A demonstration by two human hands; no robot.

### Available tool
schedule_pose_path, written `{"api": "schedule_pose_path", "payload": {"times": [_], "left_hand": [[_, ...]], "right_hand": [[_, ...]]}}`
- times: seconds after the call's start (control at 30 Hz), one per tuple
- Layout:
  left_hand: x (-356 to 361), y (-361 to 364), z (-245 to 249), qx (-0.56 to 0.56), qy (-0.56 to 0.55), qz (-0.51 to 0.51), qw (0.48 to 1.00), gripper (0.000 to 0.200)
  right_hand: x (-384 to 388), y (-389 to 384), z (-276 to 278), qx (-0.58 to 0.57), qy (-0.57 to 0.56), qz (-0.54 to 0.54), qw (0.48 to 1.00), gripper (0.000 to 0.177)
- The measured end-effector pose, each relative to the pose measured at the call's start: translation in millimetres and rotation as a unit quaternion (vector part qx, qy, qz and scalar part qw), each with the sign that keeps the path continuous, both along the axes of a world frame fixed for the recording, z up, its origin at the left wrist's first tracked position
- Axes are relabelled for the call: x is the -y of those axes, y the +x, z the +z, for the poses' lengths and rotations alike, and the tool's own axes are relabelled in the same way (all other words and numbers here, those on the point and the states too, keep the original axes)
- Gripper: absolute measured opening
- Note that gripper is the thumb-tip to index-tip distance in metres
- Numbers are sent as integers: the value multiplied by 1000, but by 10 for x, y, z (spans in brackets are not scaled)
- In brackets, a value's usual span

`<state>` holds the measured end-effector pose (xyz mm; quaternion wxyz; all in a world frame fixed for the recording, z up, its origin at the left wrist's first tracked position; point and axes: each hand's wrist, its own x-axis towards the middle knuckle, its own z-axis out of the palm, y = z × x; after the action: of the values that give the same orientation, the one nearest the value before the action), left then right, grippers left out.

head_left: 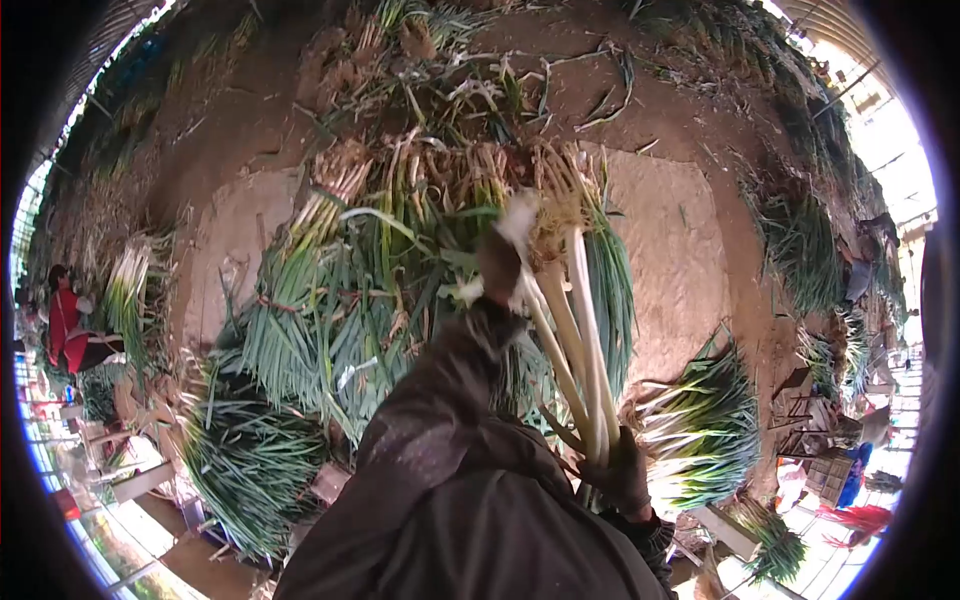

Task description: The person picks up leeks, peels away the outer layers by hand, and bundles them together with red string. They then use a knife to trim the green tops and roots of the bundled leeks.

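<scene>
Gripping low, the right hand [620,474] is clamped round a few long pale stalks [590,345], root ends [560,222] pointing away from the body [480,540]!
Farther up, the left hand [501,262] blurs beside them, open or closed, can't tell; a hard tug there could snap a stalk or pull it loose. Behind, heaped green bundles [335,300] crowd close and could snag the stalks. Loose leaves [510,95] litter the ground [570,30] beyond; well off left, a person in red [65,318].

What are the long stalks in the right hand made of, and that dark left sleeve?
The stalks look like fresh plant: pale, smooth, faintly glossy. The left sleeve seems mostly dull cloth, because it creases softly; which fabric, I can't tell.
</scene>
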<state>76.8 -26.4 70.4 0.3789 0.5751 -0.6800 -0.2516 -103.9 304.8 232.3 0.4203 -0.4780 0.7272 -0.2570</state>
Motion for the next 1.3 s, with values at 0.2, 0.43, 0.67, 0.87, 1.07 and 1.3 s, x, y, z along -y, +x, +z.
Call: {"api": "schedule_pose_path", "payload": {"times": [0.2,0.43,0.67,0.87,1.07,1.3], "left_hand": [[1842,1806,952,-50,-108,77,990,78],[871,1023,479,-97,-101,-331,933,82],[-476,343,-266,-255,87,-243,932,75],[-274,138,-485,-455,220,-142,851,46],[1003,423,-527,-354,-17,-14,935,38],[2365,2366,1732,-149,-110,70,980,26]], "right_hand": [[-585,-456,-69,-68,55,-65,994,62],[-100,-417,94,48,5,-60,997,59],[-38,-355,103,31,20,-8,999,62],[-57,-292,90,27,35,40,998,67],[-131,-277,286,166,45,-41,984,63],[-1163,-987,-491,89,48,-172,980,65]]}}
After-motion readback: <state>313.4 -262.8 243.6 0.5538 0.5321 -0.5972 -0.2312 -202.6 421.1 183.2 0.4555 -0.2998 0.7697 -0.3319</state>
